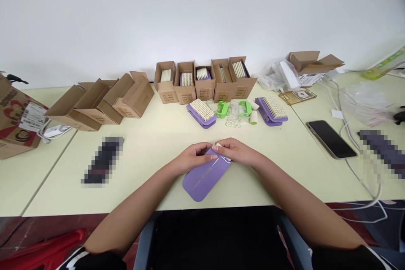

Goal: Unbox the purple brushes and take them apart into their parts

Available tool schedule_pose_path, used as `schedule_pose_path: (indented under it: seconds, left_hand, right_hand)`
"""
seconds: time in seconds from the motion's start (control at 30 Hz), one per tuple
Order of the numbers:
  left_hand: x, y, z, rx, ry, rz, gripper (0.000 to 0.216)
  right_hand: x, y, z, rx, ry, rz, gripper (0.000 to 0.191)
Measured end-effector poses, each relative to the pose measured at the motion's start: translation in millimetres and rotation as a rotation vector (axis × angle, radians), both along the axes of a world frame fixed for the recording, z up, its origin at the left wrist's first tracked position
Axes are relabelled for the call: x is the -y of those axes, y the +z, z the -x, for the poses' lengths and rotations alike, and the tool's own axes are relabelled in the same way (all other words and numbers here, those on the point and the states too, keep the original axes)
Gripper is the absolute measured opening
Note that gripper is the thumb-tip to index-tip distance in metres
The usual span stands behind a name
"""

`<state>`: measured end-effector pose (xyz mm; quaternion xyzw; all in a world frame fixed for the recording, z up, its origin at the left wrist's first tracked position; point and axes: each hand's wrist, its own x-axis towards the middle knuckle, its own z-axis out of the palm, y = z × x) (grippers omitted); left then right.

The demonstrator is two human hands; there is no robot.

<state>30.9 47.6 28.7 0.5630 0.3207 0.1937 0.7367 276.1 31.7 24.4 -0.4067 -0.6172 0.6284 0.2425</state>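
Note:
Near the table's front edge I hold a flat purple panel [204,179] with rounded corners and pale lettering, tilted with its far end up to the right. My left hand [193,158] grips the panel's upper left edge, thumb pressed on its face. At the upper right end, my right hand [236,151] is closed round it, fingers touching a small white part [219,145] mostly hidden under them. Beyond the hands lie a purple brush [202,112] with cream bristles, green plastic pieces [222,109], clear plastic parts [233,112], thin wire rings [233,125] and white cylindrical pieces [253,117].
Another purple brush [272,109] lies to the right. Several cardboard boxes holding bristled brushes [186,79] line the back; more cardboard boxes [133,93] stand at left. A phone [331,138], cables [346,122] and plastic bags [278,74] are on the right.

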Motion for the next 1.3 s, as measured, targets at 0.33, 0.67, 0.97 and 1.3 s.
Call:
schedule_pose_path:
  seconds: [0.33, 0.67, 0.97, 1.3]
  left_hand:
    - [-2, -21.5, -10, 0.069, 0.142, 0.101, 0.057]
    - [-2, -16.3, -10, 0.069, 0.124, 0.102, 0.056]
    - [8, -8.3, -2, 0.162, 0.093, -0.191, 0.042]
    - [13, 8.0, 4, 0.023, 0.001, -0.249, 0.034]
  right_hand:
    - [2, -8.6, 10, -0.202, -0.174, 0.12, 0.061]
    - [0, -8.5, 8, -0.208, -0.186, 0.184, 0.06]
    - [4, -0.5, 9, -0.148, -0.071, 0.053, 0.061]
    - [15, 12.4, 9, -0.078, -0.017, 0.015, 0.052]
